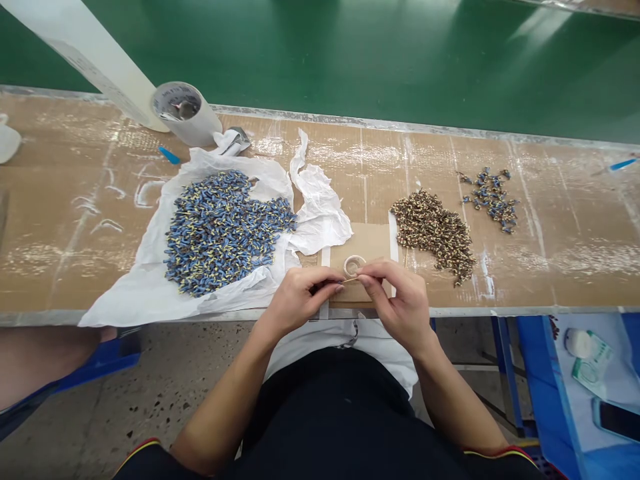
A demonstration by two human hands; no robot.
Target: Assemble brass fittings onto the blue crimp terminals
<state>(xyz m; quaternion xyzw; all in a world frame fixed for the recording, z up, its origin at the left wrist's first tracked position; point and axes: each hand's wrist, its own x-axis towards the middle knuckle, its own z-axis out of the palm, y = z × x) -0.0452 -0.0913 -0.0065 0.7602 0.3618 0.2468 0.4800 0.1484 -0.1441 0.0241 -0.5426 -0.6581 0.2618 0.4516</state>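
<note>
My left hand (pixel 306 293) is closed in a pinch; whatever its fingertips hold is too small to make out. Thumb and forefinger of my right hand (pixel 400 297) pinch a thin light stick (pixel 351 279), which reaches across to the left fingertips. Just beyond them lies a small whitish ring-shaped dish (pixel 354 265) on a cardboard piece (pixel 367 239). Left of my hands, a large heap of small blue and yellow parts (pixel 225 233) covers a white sheet (pixel 145 287). Brown and cream parts (pixel 435 230) are piled to the right, near my right hand.
A smaller cluster of blue-brown parts (pixel 493 199) lies farther right. Crumpled white paper (pixel 323 207) and a wide tape roll (pixel 185 117) sit toward the back. A green surface (pixel 375 67) runs behind the cardboard-covered table (pixel 560 260). A blue bin (pixel 550 393) holds a phone (pixel 620 420). Another person's limb (pixel 40 360) shows at left.
</note>
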